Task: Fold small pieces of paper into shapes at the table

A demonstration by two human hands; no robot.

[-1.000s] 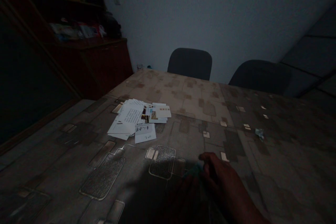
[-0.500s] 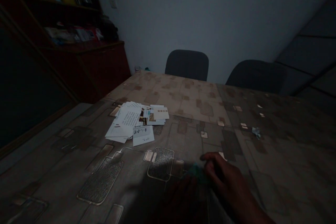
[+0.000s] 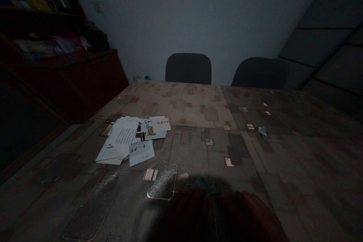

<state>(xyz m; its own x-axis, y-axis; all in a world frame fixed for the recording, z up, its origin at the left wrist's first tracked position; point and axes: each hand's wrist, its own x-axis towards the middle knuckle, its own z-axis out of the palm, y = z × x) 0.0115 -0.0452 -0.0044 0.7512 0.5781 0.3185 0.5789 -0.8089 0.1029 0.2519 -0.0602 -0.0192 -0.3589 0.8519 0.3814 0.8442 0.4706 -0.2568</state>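
A small green piece (image 3: pixel 204 184), thin and crumpled like paper or cloth, lies on the patterned tablecloth (image 3: pixel 193 159) near the front. My left hand (image 3: pixel 188 213) rests low over its near edge, fingers stretched out and side by side in deep shadow. Right of it, my right hand (image 3: pixel 256 211) is down by the table; only its outer edge catches light, and its fingers are lost in the dark. Whether the right hand touches the green piece cannot be made out.
Left of centre lies a loose pile of printed cards (image 3: pixel 124 140). A small crumpled scrap (image 3: pixel 262 132) sits on the right side of the table. Two dark chairs (image 3: pixel 188 69) stand behind the far edge, and a wooden cabinet (image 3: pixel 93 72) fills the left.
My right hand has come down and back from its raised, curled pose over the green piece. The left hand stays beside that piece. The view has turned to the right.
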